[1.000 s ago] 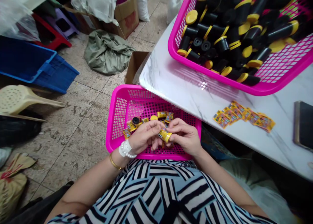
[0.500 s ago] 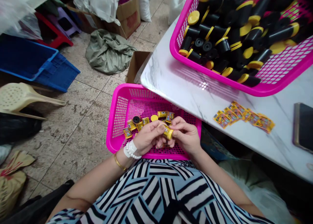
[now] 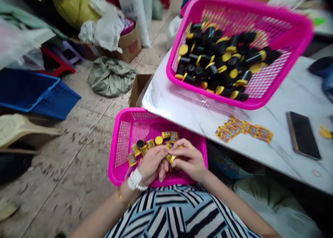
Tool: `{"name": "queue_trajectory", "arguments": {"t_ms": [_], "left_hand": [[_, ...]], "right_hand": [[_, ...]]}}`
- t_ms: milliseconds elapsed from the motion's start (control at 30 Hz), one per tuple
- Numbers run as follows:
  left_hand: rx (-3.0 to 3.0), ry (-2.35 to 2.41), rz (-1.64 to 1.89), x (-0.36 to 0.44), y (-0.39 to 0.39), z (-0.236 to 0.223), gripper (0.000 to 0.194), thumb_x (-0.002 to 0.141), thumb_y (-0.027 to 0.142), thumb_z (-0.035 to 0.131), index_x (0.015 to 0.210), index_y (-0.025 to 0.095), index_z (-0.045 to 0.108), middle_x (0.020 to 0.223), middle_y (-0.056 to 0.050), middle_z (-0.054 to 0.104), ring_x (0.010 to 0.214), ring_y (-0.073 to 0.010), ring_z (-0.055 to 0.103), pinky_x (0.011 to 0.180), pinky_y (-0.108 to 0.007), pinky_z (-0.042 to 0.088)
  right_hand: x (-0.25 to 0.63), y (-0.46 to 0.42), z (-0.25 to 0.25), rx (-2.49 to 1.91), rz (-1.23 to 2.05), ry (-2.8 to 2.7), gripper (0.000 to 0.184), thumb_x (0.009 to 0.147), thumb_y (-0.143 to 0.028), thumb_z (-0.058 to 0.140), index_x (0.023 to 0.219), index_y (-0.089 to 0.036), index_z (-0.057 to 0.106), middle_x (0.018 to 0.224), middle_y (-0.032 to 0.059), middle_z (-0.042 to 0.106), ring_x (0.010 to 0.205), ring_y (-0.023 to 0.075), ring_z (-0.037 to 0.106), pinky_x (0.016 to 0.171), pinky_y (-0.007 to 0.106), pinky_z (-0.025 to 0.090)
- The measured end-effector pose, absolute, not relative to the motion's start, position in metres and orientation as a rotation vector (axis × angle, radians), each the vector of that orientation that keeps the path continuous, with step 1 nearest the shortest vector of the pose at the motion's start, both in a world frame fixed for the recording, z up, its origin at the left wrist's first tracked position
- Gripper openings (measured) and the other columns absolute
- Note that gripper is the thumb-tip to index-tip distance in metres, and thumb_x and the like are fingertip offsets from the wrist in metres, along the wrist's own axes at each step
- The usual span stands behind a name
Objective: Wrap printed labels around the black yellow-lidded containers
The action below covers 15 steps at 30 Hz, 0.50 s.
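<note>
My left hand [image 3: 153, 161], with a white band and a beaded bracelet at its wrist, pinches a small canister [image 3: 171, 158] with a yellow printed label. The thumb and fingers of my right hand [image 3: 191, 160] close on the same canister from the other side. Part of it is hidden by the fingers. Both hands are over a pink basket [image 3: 112, 161] on my lap. In that basket lie several yellow-labelled canisters [image 3: 143, 150], a yellow disc-shaped cap [image 3: 159, 140] and a piece with a black round end [image 3: 140, 143].
A larger pink basket [image 3: 239, 105] full of black canisters with yellow caps [image 3: 212, 70] stands on the marble-patterned table [image 3: 197, 118]. Yellow printed labels [image 3: 243, 128] lie fanned near its edge, left of a phone [image 3: 304, 135]. A cardboard box [image 3: 139, 89] and blue crate [image 3: 59, 101] are on the floor.
The head view has tilted up, so the scene sits lower and more of the table shows. My right fingers have shifted over the canister, covering more of it; both hands still hold it.
</note>
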<state>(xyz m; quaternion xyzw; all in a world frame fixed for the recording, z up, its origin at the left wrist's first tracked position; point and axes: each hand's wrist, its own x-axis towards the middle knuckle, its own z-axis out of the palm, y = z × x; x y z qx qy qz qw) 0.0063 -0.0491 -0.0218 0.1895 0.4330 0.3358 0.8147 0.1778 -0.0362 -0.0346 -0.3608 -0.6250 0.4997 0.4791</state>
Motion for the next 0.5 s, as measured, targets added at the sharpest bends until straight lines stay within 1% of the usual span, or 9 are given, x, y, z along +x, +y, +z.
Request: {"name": "queue_trajectory", "arguments": {"t_ms": [33,67,133,200,267,333,400,433,500], "left_hand": [[0.381,0.940,0.711,0.007,-0.052,-0.022,0.049,0.073,0.064,0.072,0.075,0.018,0.054,0.041,0.003,0.057,0.022,-0.0073,0.038,0.025,-0.017,0.032],[0.347,0.946,0.702,0.007,-0.054,-0.024,0.053,0.070,0.068,0.072,0.071,0.019,0.054,0.037,0.005,0.052,0.021,-0.0072,0.034,0.024,-0.018,0.031],[0.294,0.957,0.681,0.005,-0.054,-0.033,0.059,0.063,0.076,0.071,0.068,0.020,0.054,0.037,0.006,0.050,0.020,-0.0055,0.027,0.023,-0.018,0.027],[0.349,0.976,0.687,0.001,-0.047,-0.045,0.059,0.060,0.078,0.070,0.067,0.021,0.056,0.035,0.006,0.046,0.021,-0.0046,0.024,0.024,-0.017,0.023],[0.484,1.018,0.664,-0.003,-0.038,-0.055,0.058,0.061,0.077,0.071,0.060,0.021,0.055,0.033,0.004,0.043,0.023,-0.0066,0.029,0.026,-0.018,0.023],[0.560,1.059,0.613,-0.006,-0.034,-0.058,0.060,0.065,0.078,0.065,0.051,0.021,0.052,0.029,0.002,0.037,0.024,-0.0089,0.031,0.026,-0.019,0.022],[0.547,1.077,0.567,-0.008,-0.038,-0.052,0.064,0.071,0.079,0.058,0.048,0.020,0.049,0.026,0.002,0.032,0.022,-0.0091,0.028,0.024,-0.019,0.019],[0.519,1.077,0.560,-0.009,-0.041,-0.047,0.063,0.073,0.078,0.058,0.050,0.020,0.051,0.026,0.002,0.031,0.022,-0.0083,0.026,0.024,-0.018,0.019],[0.457,1.077,0.583,-0.010,-0.048,-0.035,0.055,0.074,0.071,0.064,0.064,0.018,0.058,0.029,0.005,0.036,0.022,-0.0057,0.024,0.025,-0.016,0.021]], "right_hand": [[0.177,-0.036,-0.032,-0.852,1.113,-1.589,0.017,0.080,-0.030,0.079,0.097,-0.026,0.077,0.091,0.0038,0.060,0.082,0.0152,0.065,0.071,0.029,0.061],[0.175,-0.036,-0.029,-0.821,1.022,-1.632,0.014,0.081,-0.029,0.078,0.094,-0.025,0.077,0.087,0.0033,0.060,0.078,0.0142,0.064,0.069,0.027,0.059],[0.170,-0.036,-0.029,-0.768,0.882,-1.675,0.009,0.083,-0.029,0.075,0.090,-0.024,0.076,0.084,0.0027,0.057,0.065,0.0109,0.060,0.057,0.022,0.056],[0.165,-0.032,-0.034,-0.736,0.723,-1.736,0.008,0.087,-0.029,0.069,0.089,-0.022,0.074,0.084,0.0033,0.056,0.057,0.0086,0.056,0.048,0.019,0.051],[0.159,-0.025,-0.040,-0.732,0.508,-1.826,0.012,0.091,-0.027,0.062,0.093,-0.021,0.072,0.083,0.0041,0.058,0.055,0.0088,0.055,0.045,0.018,0.049],[0.158,-0.019,-0.040,-0.757,0.277,-1.921,0.016,0.092,-0.026,0.058,0.099,-0.021,0.071,0.084,0.0050,0.061,0.059,0.0106,0.058,0.046,0.018,0.049],[0.164,-0.014,-0.032,-0.797,0.114,-1.997,0.019,0.094,-0.029,0.057,0.106,-0.023,0.070,0.090,0.0055,0.065,0.065,0.0111,0.061,0.048,0.017,0.050],[0.170,-0.013,-0.025,-0.823,0.071,-2.019,0.021,0.095,-0.032,0.058,0.109,-0.023,0.070,0.092,0.0055,0.066,0.067,0.0109,0.062,0.050,0.017,0.050],[0.192,-0.010,-0.012,-0.905,0.022,-1.992,0.027,0.096,-0.037,0.058,0.114,-0.021,0.070,0.088,0.0049,0.066,0.066,0.0109,0.060,0.053,0.019,0.051]]}}
